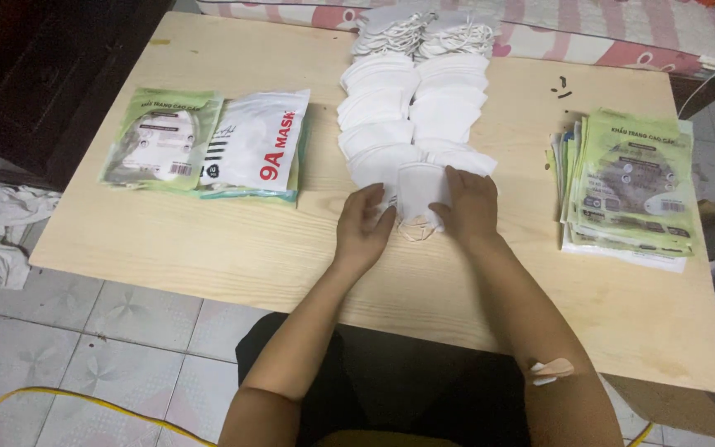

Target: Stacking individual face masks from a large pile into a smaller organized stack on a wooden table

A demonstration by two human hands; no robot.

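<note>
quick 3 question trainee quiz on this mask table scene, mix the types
1. True or false: both hands touch the folded white mask nearest the table edge.
2. Which side of the person holds the stack of flat green pouches? A left, B right
3. Fill in: the white masks lie in ___ overlapping rows.

Key: 1 true, the left hand and right hand flank it; 2 B; 3 two.

Both hands, left hand and right hand, hold a white folded mask on the wooden surface, below two mask rows.
</note>
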